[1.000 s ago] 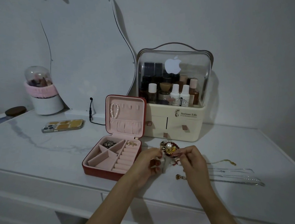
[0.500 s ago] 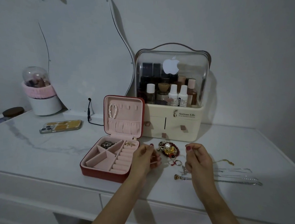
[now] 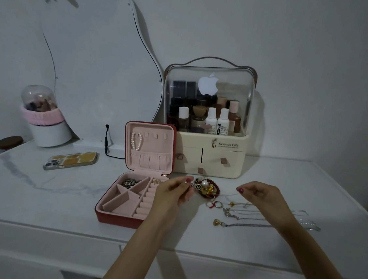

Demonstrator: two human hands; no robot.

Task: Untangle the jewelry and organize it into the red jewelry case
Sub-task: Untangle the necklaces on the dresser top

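Nearest on the tabletop [image 3: 55,208], right of centre, 3 or so thin chains [image 3: 266,217] lie laid out roughly side by side, pendants pointing left; a gold pendant [image 3: 216,222] ends the nearest one. These links are judged very light, limp and prone to snagging; take each at the pendant or clasp, not mid-length, and lift slowly so it cannot knot again.

The right hand [image 3: 263,196] hovers above the chains, fingers curled, thumb and forefinger close together. Whether it pinches a fine strand cannot be told.

Just left of it, 2 small rings [image 3: 214,204] rest on the table. Beyond them sits the jewelry cluster [image 3: 207,188]: dark red beads, gold pieces, 1 pearl and dark round charms bunched together. It is judged light but fragile at the joints; work from a free outer piece and avoid pulling through the mass.

The left hand [image 3: 175,192] pinches a small piece at the cluster's left edge between thumb and fingertips, a narrow grip.

The red jewelry case [image 3: 119,218] stands open just left of that hand. Its tray holds 1 dark metallic item [image 3: 129,183] in the far compartment and small gold pieces [image 3: 157,181] at the far end of the ring rolls; the other compartments show only pink lining. A pearl strand [image 3: 136,141] hangs in the lid.

Farther back, a cream cosmetics organizer [image 3: 211,157] holds bottles under a clear dome.
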